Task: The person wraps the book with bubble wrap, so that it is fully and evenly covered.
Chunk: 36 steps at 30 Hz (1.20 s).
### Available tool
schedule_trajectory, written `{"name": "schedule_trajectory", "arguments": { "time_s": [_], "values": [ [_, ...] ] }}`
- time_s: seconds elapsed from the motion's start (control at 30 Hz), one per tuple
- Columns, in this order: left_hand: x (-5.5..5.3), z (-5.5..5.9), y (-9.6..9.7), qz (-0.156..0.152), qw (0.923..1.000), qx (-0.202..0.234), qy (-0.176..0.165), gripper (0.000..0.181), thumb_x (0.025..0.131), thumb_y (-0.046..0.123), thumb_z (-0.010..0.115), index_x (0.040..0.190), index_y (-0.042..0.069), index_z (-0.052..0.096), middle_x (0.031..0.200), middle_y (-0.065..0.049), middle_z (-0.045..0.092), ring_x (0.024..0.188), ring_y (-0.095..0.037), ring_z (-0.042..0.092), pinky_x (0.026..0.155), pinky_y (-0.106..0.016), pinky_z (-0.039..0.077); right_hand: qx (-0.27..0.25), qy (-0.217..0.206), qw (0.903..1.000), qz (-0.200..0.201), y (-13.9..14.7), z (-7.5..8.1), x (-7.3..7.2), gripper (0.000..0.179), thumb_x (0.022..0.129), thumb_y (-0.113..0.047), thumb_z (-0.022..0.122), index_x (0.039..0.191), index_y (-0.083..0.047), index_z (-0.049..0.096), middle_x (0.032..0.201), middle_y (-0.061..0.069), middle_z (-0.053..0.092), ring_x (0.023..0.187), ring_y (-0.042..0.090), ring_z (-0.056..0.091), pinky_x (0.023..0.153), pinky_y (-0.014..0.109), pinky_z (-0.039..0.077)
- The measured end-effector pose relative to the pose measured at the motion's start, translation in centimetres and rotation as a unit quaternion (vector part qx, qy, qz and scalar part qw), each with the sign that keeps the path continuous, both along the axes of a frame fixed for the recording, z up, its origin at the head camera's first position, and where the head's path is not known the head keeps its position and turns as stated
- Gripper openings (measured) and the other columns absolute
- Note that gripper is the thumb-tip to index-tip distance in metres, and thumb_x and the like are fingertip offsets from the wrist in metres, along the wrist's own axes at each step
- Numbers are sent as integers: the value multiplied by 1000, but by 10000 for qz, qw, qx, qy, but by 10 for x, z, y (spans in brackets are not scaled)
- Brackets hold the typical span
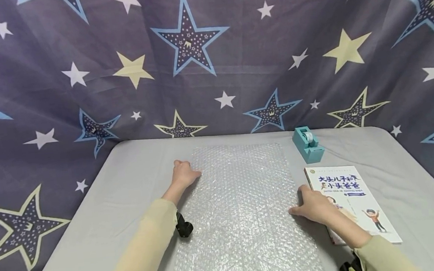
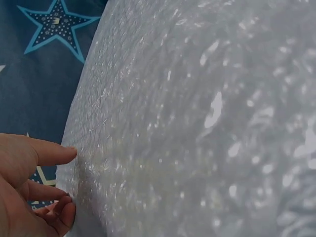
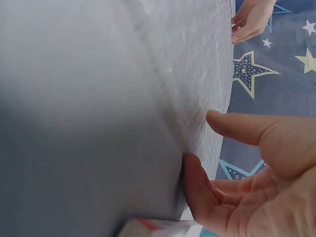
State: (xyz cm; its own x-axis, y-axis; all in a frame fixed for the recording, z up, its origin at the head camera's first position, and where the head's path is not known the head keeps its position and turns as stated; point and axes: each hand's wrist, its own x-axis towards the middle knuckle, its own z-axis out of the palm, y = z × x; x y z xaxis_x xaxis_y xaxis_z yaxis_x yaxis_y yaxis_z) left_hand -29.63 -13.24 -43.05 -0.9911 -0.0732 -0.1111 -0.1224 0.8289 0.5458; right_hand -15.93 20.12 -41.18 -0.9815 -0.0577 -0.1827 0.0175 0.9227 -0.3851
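A clear sheet of bubble wrap (image 1: 241, 217) lies flat and spread out on the table. At its upper left edge is my left hand (image 1: 183, 173), thumb tip at the sheet's border. In the left wrist view, a gap separates that hand's thumb from its loosely bent fingers (image 2: 59, 210). My right hand (image 1: 314, 204) is at the sheet's right edge, partly in front of a white book (image 1: 370, 194). The right wrist view shows its thumb over the wrap and a fingertip (image 3: 195, 173) low at the edge, apart from each other. Neither hand visibly pinches the sheet.
Behind the book stands a teal tape dispenser (image 1: 309, 150) with a roll of tape in it. A pale grey cloth covers the table (image 1: 92, 237). A dark star-patterned curtain (image 1: 235, 80) hangs along the back and sides.
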Motion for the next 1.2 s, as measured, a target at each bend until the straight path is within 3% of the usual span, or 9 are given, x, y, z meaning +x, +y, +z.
{"name": "schedule_trajectory", "arguments": {
  "time_s": [0.63, 1.2],
  "values": [
    [-2, -1, 0, -23, 9997, 219, 62, 56, 75, 19, 69, 122, -7, 51, 121, -24, 39, 112, -34, 42, 99, -42, 37, -262, 304, 9992, -88, -3, -6, 3, 60, 72, -21, 74, 111, 15, 45, 96, 31, 59, 85, 42, 59, 70, 46, 48],
    [-1, 1, -5, 46, 9987, 512, -30, 56, 75, 16, 69, 123, -2, 46, 120, -22, 54, 110, -35, 51, 92, -43, 44, -546, 387, 9976, -191, -1, -5, -2, 61, 71, -18, 74, 115, 13, 44, 75, 11, 57, 66, 22, 54, 58, 36, 44]
  ]
}}
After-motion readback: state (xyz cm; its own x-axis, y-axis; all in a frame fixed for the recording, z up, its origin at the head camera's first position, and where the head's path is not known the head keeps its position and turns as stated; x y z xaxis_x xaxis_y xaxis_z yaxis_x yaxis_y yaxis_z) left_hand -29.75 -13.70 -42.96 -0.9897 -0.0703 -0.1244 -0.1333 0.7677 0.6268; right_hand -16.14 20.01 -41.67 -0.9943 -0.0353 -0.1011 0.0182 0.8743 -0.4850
